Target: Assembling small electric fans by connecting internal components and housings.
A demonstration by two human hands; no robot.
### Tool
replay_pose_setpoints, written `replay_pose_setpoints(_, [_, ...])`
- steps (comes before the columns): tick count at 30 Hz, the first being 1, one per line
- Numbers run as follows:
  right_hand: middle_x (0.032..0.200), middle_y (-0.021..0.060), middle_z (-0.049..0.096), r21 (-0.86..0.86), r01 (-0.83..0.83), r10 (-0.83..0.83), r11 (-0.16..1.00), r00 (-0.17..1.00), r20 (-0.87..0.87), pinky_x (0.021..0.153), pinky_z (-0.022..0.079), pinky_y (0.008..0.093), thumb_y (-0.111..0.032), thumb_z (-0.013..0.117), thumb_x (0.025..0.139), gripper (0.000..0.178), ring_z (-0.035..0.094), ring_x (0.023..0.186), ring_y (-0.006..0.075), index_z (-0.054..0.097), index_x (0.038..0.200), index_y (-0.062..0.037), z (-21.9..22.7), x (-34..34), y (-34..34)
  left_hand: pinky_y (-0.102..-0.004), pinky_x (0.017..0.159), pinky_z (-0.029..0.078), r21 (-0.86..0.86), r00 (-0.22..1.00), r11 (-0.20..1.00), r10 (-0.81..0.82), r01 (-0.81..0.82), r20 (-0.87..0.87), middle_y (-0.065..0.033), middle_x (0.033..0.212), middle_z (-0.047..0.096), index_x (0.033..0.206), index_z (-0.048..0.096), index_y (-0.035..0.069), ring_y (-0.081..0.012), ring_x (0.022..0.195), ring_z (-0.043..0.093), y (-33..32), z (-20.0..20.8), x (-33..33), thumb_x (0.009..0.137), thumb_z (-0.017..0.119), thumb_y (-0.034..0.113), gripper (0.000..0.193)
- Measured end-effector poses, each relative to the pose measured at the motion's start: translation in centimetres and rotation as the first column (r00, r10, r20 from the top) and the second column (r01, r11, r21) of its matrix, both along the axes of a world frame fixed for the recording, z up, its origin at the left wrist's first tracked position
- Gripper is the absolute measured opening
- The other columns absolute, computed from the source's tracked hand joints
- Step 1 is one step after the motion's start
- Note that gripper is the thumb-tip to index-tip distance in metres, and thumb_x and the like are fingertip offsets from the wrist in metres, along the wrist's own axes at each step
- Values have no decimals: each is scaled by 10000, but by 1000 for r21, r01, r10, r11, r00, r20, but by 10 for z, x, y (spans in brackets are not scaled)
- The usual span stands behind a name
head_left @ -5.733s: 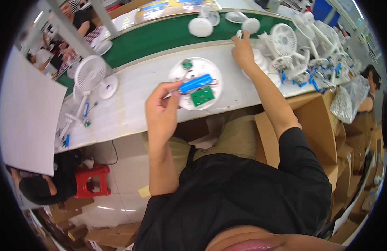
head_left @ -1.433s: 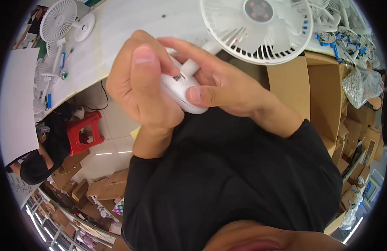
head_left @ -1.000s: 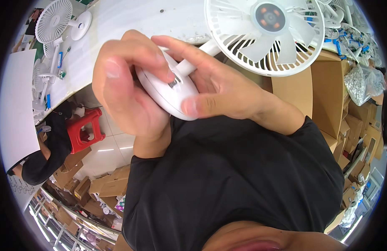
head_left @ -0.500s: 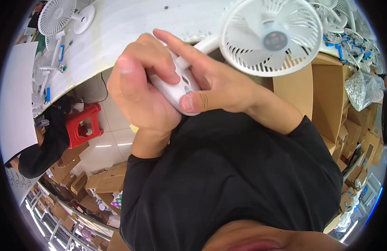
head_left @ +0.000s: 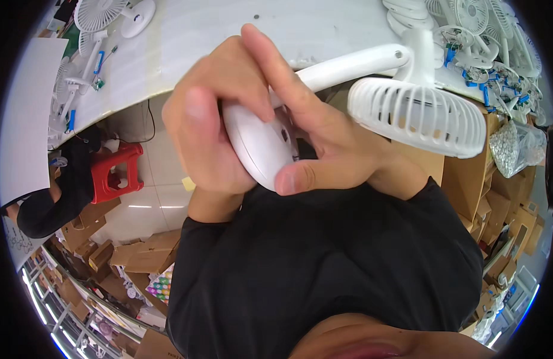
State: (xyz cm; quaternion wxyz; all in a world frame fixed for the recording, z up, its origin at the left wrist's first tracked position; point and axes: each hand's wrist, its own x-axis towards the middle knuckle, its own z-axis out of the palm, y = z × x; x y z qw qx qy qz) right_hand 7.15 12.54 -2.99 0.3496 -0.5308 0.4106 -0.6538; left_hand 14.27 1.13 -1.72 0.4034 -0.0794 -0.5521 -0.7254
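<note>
A white desk fan is held between both hands in front of my chest. Its rounded base (head_left: 252, 146) lies between my palms, its neck (head_left: 354, 67) stretches to the right, and the caged fan head (head_left: 417, 119) hangs there side-on. My left hand (head_left: 198, 119) grips the base from the left, fingers curled over its top. From the other side my right hand (head_left: 336, 140) clasps it, with the thumb on the lower end and the index finger raised along the neck. Part of the base's face is hidden by my fingers.
Beyond my hands runs a white table (head_left: 216, 24). More white fans (head_left: 100, 13) stand at its far left, and fan parts with blue pieces (head_left: 497, 84) crowd the right. A red stool (head_left: 118, 173), another person's dark sleeve (head_left: 43, 218) and cardboard boxes (head_left: 145, 251) are lower left.
The fan has been turned in my hands. Its cage went from showing its round face to side-on, lower and further right, and the base now shows more of its smooth side.
</note>
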Motion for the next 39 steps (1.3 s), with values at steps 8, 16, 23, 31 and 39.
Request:
replay_pose_setpoints(8, [1570,187,199,-1,-52,52,999,996,-68,1134,202,450,-256,684,866,961,280,1405,356,48,1571,-105,-4,2,6,-290,562,352,-177,982,976,99,-127,-160,-40,639,494,744,574,49,-148,600,387,6,-13,8,984,345,309,422])
replay_pose_setpoints(16, [1553,225,205,-14,34,-36,999,981,-191,1122,204,454,-228,684,793,996,290,1386,372,32,1536,-102,-2,0,-2,-305,696,407,-226,971,946,211,-231,-111,-79,806,561,941,570,25,-177,726,470,6,-8,10,982,321,330,396])
replay_pose_setpoints(23, [1520,226,252,-218,331,-382,918,886,-264,1087,246,456,-199,663,744,918,332,1337,380,135,1487,-92,-4,4,-11,-306,896,379,215,946,949,168,-231,276,-94,1002,551,1156,488,5,-185,903,494,7,8,9,978,300,323,410])
replay_pose_setpoints(31, [1483,227,306,-337,382,-483,861,820,-307,1047,294,458,-165,639,687,843,381,1281,390,253,1431,-81,-11,11,-20,-287,801,371,193,975,963,160,-189,153,-80,846,530,879,495,53,-165,802,456,-3,1,7,945,346,230,241])
replay_pose_setpoints(39, [1445,228,361,-273,203,-281,940,915,-288,1007,342,460,-131,615,630,787,429,1226,399,370,1376,-69,10,7,-28,-281,801,394,228,947,920,302,-319,107,-79,875,515,947,488,55,-169,817,465,-1,-3,8,935,366,198,188])
